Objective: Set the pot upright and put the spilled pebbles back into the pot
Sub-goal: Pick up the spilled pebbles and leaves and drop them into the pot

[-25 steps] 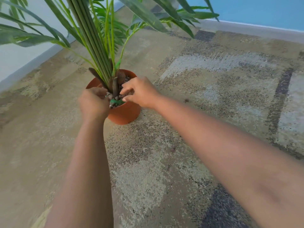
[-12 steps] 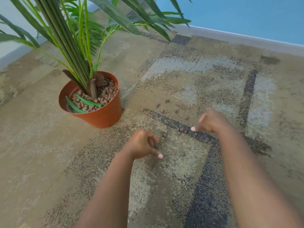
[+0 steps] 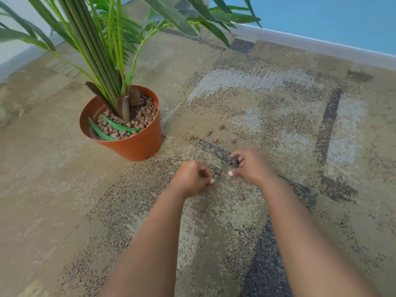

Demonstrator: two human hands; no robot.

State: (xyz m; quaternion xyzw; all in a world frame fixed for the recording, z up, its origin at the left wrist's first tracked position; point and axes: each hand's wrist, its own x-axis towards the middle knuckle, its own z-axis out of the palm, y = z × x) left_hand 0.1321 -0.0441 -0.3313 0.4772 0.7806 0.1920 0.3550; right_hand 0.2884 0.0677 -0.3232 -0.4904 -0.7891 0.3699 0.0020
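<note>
While both hands are working the patterned carpet (image 3: 278, 129), right hand (image 3: 250, 166) is pinching brown clay pebbles (image 3: 234, 162); left hand (image 3: 192, 177) is curling shut, contents unclear. Better sweeping strays together before lifting. Upright terracotta plastic pot (image 3: 137, 144) is sitting nearby, left, pebble-filled; few strays (image 3: 216, 140) lying beyond.

A single wide-angle head view is given, directed forward and down from close above the carpet (image 3: 278, 116), with no second view.
</note>
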